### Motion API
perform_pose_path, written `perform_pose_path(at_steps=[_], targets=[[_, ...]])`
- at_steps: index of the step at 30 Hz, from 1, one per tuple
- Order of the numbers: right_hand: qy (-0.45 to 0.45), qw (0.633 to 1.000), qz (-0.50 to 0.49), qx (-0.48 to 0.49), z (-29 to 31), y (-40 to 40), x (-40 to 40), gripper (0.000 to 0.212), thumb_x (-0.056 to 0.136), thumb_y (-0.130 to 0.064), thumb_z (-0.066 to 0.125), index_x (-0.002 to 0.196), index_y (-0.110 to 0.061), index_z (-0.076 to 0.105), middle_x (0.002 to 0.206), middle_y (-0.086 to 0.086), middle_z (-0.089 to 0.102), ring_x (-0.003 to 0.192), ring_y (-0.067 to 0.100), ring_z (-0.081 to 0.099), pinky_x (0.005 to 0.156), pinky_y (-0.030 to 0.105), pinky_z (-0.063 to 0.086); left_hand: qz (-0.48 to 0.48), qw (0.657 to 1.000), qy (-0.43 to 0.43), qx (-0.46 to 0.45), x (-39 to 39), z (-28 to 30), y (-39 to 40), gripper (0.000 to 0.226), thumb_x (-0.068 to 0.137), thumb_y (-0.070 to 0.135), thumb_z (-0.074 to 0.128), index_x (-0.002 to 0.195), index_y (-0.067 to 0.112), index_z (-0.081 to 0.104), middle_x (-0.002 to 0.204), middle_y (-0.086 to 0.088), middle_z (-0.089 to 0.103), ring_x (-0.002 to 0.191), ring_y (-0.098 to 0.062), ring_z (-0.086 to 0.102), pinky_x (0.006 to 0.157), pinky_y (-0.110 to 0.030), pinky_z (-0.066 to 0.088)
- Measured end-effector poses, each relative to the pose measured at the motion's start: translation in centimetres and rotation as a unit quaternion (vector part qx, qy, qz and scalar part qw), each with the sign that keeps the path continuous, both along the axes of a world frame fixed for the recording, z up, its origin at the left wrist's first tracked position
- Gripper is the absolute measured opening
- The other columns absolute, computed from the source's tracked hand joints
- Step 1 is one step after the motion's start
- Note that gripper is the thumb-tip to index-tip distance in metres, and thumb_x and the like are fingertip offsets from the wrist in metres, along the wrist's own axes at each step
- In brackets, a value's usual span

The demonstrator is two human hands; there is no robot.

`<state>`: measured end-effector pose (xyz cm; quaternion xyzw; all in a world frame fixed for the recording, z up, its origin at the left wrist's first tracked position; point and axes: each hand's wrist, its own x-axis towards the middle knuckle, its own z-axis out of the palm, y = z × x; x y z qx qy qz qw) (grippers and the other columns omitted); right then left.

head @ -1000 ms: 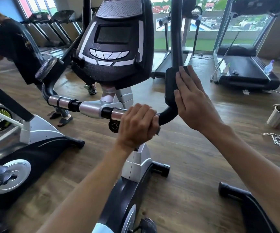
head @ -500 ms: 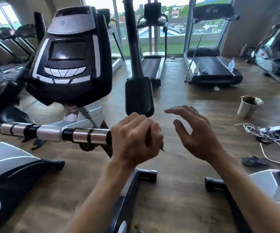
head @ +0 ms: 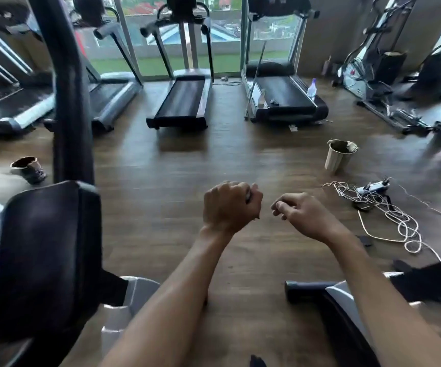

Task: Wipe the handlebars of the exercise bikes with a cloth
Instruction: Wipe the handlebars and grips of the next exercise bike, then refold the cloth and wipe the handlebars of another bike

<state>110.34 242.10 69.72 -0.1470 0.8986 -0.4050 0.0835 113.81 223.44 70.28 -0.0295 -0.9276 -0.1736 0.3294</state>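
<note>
Both hands now hang free over the wooden floor [head: 161, 160], off the bike: left hand [head: 230, 206] fisted tight, a dark sliver showing between thumb and fingers and a scrap poking out below, probably the cloth [head: 248, 198] balled up inside, though too little shows to be sure. Right hand [head: 305, 214] loosely curled, holding nothing. Half a second ago the left fist was still wrapped on the horizontal handlebar; a second ago the right palm lay flat on the upright black pad [head: 52, 250]. That pad and its post now sit at the left edge of view, well apart from either hand, and the chrome bar is out of frame. View has swung right, toward a second bike's base [head: 328, 298] at lower right. Judgement: this machine's bars are done or abandoned, and the person is moving to the next one. Next contact needs the cloth shaken out of the fist first. Loose white cable [head: 389, 215] and a bucket [head: 338, 156] lie on the floor ahead; trip risk.
</note>
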Motion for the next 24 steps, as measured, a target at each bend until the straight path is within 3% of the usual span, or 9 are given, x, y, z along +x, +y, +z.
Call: perform_pose_path(at_steps=[5,9,12,15,20,24], targets=[[-0.026,0.995,0.000,0.092,-2.0,-2.6,-9.7,0.024,0.097,-0.022,0.055,0.088,-0.012,0.075,0.093,0.006,0.076,0.093,0.027,0.068,0.085,0.042,0.055,0.067,0.997,-0.042,0.020,-9.9,-1.5,-1.7,0.043,0.089,0.037,0.051,0.052,0.017,0.042,0.055,-0.005,0.060,0.057,-0.032,0.060,0.053,-0.028,0.023],[-0.025,0.986,0.011,0.166,-2.1,-6.1,-16.2,0.025,0.096,-0.031,0.051,0.078,-0.019,0.064,0.094,0.008,0.071,0.093,0.029,0.064,0.072,0.035,0.048,0.114,0.992,-0.052,0.010,-15.2,-2.4,-4.2,0.043,0.088,0.037,0.049,0.051,0.015,0.049,0.055,-0.004,0.060,0.056,-0.030,0.061,0.052,-0.027,0.023],[-0.026,0.986,0.027,0.163,-2.8,-9.3,-21.0,0.028,0.093,-0.035,0.050,0.067,-0.024,0.053,0.091,0.006,0.070,0.089,0.030,0.064,0.068,0.032,0.041,0.123,0.991,-0.055,0.009,-19.0,-3.4,-6.6,0.041,0.088,0.035,0.049,0.052,0.019,0.035,0.053,-0.001,0.058,0.054,-0.028,0.059,0.053,-0.026,0.023],[-0.037,0.984,0.063,0.165,-3.2,-12.9,-25.6,0.025,0.094,-0.036,0.050,0.079,-0.021,0.063,0.089,0.002,0.070,0.088,0.026,0.064,0.068,0.032,0.043,0.138,0.988,-0.066,0.016,-23.2,-4.8,-9.7,0.041,0.087,0.033,0.050,0.053,0.019,0.031,0.051,-0.001,0.057,0.052,-0.028,0.058,0.052,-0.025,0.024],[-0.002,0.980,0.133,0.149,-3.1,-21.2,-35.5,0.023,0.094,-0.035,0.055,0.088,-0.020,0.069,0.083,-0.002,0.069,0.083,0.024,0.064,0.076,0.039,0.055,0.181,0.981,-0.068,0.027,-31.9,-5.9,-18.4,0.041,0.089,0.038,0.038,0.053,0.018,0.034,0.055,-0.003,0.059,0.058,-0.028,0.060,0.051,-0.029,0.031],[0.022,0.971,0.191,0.143,-1.5,-29.3,-42.6,0.023,0.093,-0.043,0.053,0.083,-0.026,0.065,0.085,0.000,0.069,0.084,0.026,0.066,0.079,0.041,0.057,0.233,0.970,-0.070,0.009,-37.5,-5.2,-26.3,0.044,0.088,0.037,0.040,0.051,0.015,0.049,0.057,-0.002,0.062,0.060,-0.027,0.062,0.051,-0.028,0.030]])
